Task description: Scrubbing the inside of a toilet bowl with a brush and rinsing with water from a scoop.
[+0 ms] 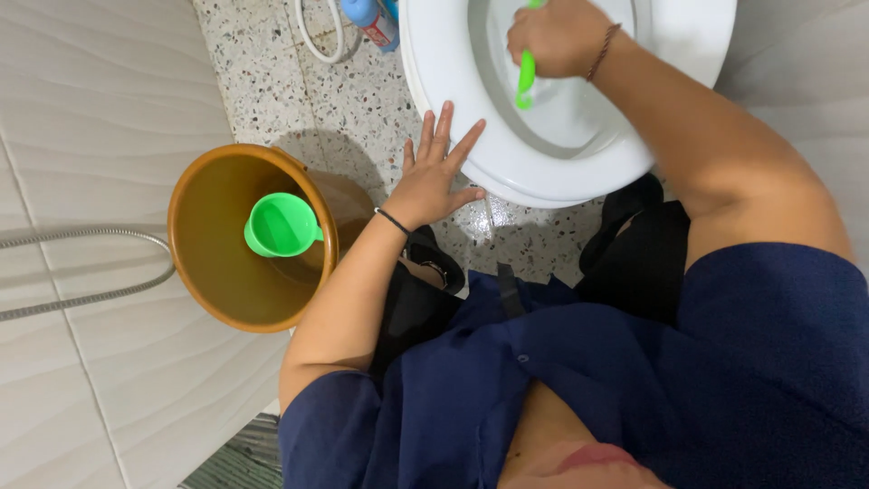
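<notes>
The white glazed toilet bowl [552,172] shines smooth and glossy. The bright green brush handle [525,77] looks like smooth plastic, as do the brown round bucket [217,272] and the green glossy dipper [281,226] inside it. The speckled terrazzo floor [362,118] looks polished; the ribbed hose [81,237] looks metallic; the wavy wall tiles [90,91] are satin.
</notes>
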